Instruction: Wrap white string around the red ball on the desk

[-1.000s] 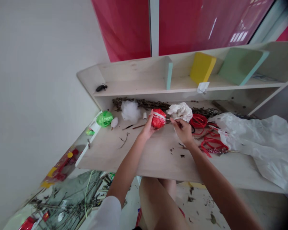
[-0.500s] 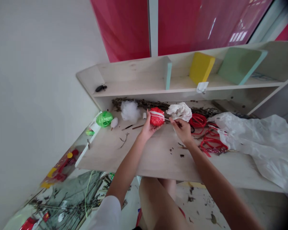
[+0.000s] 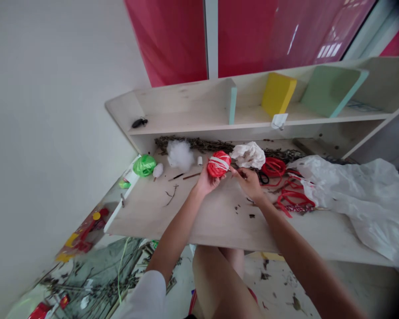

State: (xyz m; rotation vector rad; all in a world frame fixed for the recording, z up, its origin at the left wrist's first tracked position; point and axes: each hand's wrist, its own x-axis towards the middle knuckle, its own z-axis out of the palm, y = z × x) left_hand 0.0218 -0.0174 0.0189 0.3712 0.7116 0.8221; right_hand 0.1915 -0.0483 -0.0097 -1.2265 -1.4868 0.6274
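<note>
My left hand [image 3: 206,180] grips a red ball of raffia-like string [image 3: 218,163] wound with a few white strands, held just above the wooden desk [image 3: 199,217]. My right hand [image 3: 248,183] is closed in a pinch on a thin white strand that runs to the ball's right side. Just behind my right hand lies a crumpled white sheet [image 3: 249,154]. A heap of red cords [image 3: 284,186] is spread to its right.
A tuft of white stuffing [image 3: 180,153], a green string ball [image 3: 144,165] and small twigs [image 3: 182,176] lie at the desk's left. Dry branches [image 3: 219,145] line the back. A large white plastic bag [image 3: 362,195] covers the right. Shelves hold yellow [image 3: 278,94] and green [image 3: 330,91] blocks.
My right hand has drawn in closer to the red ball, shortening the strand between them. My left hand has turned the ball a little.
</note>
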